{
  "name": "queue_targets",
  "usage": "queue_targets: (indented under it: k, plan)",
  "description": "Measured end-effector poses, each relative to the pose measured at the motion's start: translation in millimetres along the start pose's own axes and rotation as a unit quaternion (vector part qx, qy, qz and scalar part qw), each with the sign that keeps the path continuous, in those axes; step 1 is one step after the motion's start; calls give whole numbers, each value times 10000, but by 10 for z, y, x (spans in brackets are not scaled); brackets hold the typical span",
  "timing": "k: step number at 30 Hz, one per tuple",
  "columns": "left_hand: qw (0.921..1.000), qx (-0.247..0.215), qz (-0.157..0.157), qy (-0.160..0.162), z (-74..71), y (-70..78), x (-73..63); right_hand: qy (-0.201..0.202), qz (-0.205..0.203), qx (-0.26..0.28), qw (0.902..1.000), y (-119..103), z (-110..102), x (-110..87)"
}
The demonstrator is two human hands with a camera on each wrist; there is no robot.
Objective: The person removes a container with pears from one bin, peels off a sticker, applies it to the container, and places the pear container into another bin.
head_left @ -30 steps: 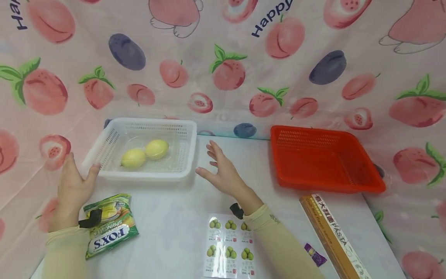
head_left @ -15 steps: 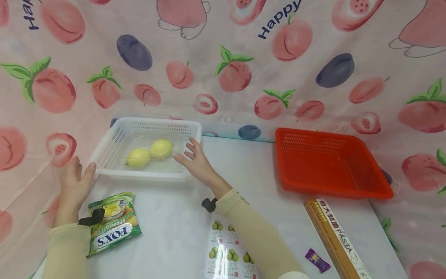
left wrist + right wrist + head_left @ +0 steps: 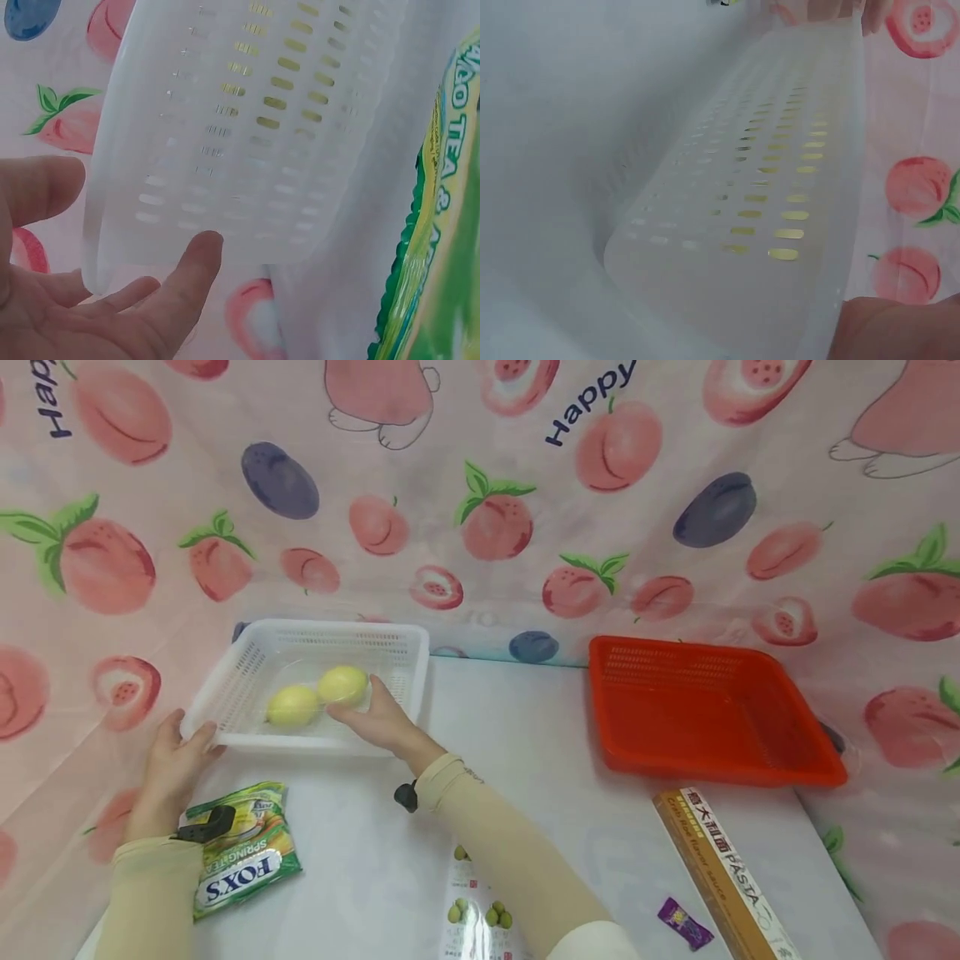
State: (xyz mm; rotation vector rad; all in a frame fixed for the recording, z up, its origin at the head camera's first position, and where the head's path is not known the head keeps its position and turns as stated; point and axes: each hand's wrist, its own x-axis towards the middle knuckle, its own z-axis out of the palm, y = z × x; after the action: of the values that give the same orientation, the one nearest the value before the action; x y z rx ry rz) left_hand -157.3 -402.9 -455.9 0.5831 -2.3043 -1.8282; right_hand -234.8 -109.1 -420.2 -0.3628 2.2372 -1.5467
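At the left back of the table stands a white plastic basket [image 3: 255, 742] with slotted walls. In it, under or inside clear plastic, lie two lemons, one on the left [image 3: 292, 705] and one on the right [image 3: 342, 685]. My left hand [image 3: 171, 768] grips the basket's front left corner, thumb over the rim [image 3: 94, 232] and fingers along the outer wall. My right hand [image 3: 384, 721] reaches in over the front rim, its thumb and index fingertip right at the right lemon; its other fingers are hidden, and I cannot tell whether it grips anything.
A green FOX'S bag [image 3: 243, 852] lies by my left wrist. A red basket [image 3: 675, 727] stands at the right back. Nearer me are a pasta box [image 3: 723, 872], a purple wrapped sweet [image 3: 684, 923] and a sticker sheet [image 3: 476, 914] partly under my right arm. A fruit-print curtain [image 3: 480, 585] backs the table.
My right hand has moved left from beside the white basket, over its rim, to the right lemon. My left hand has closed from hovering beside the basket onto its front left corner.
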Motion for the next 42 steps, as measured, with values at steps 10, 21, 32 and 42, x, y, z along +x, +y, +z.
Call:
queue_targets:
  k: [10, 21, 32, 42]
  plan:
    - [9977, -602, -213, -231, -4, -55, 42, 438, 416, -1171, 9913, -53, 37, 173]
    - [9904, -1248, -259, -528, -7, -70, 18, 576, 860, -1508, 9831, 4, 59, 347]
    - [9881, -1414, -407, -459, -53, -66, 21, 587, 1579, -1143, 9791, -18, 124, 433]
    - [9842, -1638, -370, -561, -52, -91, 26, 970, 1241, -1258, 9795, -6, 148, 424]
